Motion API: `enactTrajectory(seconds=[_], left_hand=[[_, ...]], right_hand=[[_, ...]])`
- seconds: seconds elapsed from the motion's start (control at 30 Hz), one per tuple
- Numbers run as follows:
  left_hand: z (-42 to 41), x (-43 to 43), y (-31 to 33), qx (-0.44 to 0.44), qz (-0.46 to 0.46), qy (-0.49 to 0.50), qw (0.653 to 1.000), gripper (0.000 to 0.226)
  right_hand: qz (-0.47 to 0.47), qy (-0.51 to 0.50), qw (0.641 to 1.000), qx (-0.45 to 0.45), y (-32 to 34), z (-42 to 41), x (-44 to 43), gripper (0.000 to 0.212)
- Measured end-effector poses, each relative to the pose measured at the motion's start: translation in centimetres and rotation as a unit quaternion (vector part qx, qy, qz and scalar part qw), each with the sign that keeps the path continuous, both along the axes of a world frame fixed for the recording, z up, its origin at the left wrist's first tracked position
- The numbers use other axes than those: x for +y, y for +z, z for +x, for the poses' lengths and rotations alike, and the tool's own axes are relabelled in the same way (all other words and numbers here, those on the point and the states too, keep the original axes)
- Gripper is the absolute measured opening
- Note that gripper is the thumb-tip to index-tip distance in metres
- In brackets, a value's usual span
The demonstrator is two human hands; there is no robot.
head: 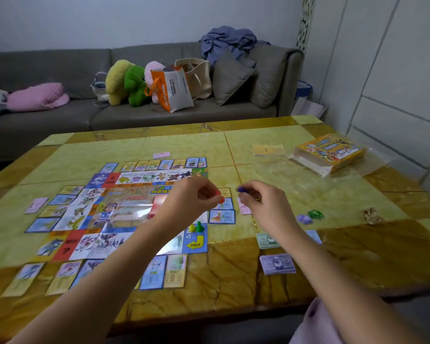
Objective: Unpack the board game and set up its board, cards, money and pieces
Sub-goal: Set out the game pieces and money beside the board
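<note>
Squarely on the table's left half lies the glossy paper board (124, 207), square, with glare on its middle and rectangular cards (154, 271) laid edge to edge round it. Above its right edge the left hand (191, 197) has its fingers curled, pinching a small red piece (221, 200). Just beside it the right hand (261, 202) pinches a blue piece (241, 189) at its fingertips. A yellow pawn (192, 228) and a green pawn (199, 226) stand together on the board's near right corner. Flat stacks of green notes (267, 240) and purple notes (277, 264) sit under the right forearm. A broad stretch of tabletop separates the board from the yellow cardboard box (330, 151) on crinkled clear plastic wrap (372, 167) at the far right corner. The table (184, 145) is polished, stone-patterned, yellow-green with a brown border. Behind stands a grey sofa (159, 117).
</note>
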State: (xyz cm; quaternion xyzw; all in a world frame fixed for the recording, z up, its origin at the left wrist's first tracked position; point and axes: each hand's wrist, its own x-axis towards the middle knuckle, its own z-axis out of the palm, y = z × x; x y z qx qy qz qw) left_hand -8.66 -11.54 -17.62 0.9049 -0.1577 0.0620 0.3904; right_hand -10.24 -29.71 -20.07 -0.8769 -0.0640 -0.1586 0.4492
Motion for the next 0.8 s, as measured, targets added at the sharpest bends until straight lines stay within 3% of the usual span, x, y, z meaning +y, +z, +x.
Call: enactTrajectory(seconds=[0.1,0.4,0.6,0.8], left_hand=[[-1.6,3.1,-0.4,0.021,0.024,0.006,0.999,0.012],[-2.4,5.8,-3.6,0.090,0.108,0.021,0.990,0.010],[-1.7,5.6,-5.4,0.092,0.153,0.036,0.983,0.015],[-1.3,5.3,-5.7,0.088,0.169,0.043,0.981,0.016]], right_hand=[[0.050,0.051,0.997,0.036,-0.4,-1.2,2.5,0.010],[-0.022,0.082,0.992,0.089,-3.1,-2.0,6.0,0.010],[-0.094,0.079,0.988,0.097,-4.5,-1.3,6.7,0.014],[-0.097,0.069,0.988,0.102,-5.3,-0.6,7.0,0.014]])
